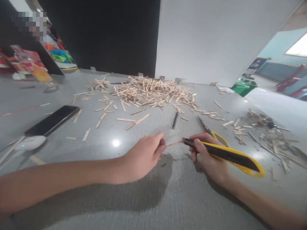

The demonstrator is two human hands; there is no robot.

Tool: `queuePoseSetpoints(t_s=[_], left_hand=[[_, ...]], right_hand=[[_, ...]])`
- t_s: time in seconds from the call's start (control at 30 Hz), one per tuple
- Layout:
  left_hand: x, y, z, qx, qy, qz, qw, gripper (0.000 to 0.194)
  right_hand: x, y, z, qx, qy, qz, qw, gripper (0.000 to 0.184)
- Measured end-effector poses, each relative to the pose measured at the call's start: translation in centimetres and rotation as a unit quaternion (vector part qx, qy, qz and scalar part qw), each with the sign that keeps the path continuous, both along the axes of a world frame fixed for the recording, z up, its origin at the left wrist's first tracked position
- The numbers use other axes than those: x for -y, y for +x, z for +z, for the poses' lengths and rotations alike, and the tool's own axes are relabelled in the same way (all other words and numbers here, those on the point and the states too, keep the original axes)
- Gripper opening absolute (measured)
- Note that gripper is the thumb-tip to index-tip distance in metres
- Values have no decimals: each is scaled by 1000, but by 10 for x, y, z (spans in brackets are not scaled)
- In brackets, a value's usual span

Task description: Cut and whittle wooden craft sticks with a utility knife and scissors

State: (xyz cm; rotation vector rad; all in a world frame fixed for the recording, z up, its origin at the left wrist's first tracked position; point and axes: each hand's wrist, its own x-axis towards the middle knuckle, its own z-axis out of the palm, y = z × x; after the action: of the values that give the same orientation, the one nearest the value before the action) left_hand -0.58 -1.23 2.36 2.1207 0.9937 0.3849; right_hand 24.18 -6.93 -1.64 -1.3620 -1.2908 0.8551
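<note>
My left hand (146, 156) is closed in a pinch on a thin wooden stick (174, 142), which sticks out to the right. Wrapped in my right hand (211, 156) is a yellow and black utility knife (230, 156); its front end meets the free end of the stick. Whether the blade cuts into the wood is too blurred to tell. Just beyond the right hand lie scissors (217, 135) with yellow handles, partly hidden by the hand. A short dark strip (175, 120), perhaps a row of blades, rests on the table ahead of both hands.
A heap of short wooden sticks (146, 91) lies against the black and white partition (203, 41). More scraps (275, 143) are scattered at right. On the left are a phone (52, 119), a white computer mouse (31, 142) and a plastic bottle (35, 68) on its side.
</note>
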Motion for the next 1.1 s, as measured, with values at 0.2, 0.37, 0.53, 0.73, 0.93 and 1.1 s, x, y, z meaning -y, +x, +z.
queuePoseSetpoints(t_s=[0.2,0.37,0.53,0.73,0.93,1.1], left_hand=[[12,0,35,115,-95,47,988,19],[23,-2,39,124,-84,48,988,19],[25,-3,41,115,-95,39,988,22],[25,-3,43,119,-118,36,985,22],[25,-4,42,133,-138,28,981,24],[27,-4,43,134,-150,30,979,23]], right_hand=[[-2,-7,0,-8,14,-28,999,31],[-1,-6,0,7,-8,-4,1000,35],[1,-5,-2,8,-25,9,1000,34],[1,-4,-3,1,-10,30,1000,32],[2,-5,-1,-1,-21,44,999,32],[2,-7,0,14,-14,51,998,31]])
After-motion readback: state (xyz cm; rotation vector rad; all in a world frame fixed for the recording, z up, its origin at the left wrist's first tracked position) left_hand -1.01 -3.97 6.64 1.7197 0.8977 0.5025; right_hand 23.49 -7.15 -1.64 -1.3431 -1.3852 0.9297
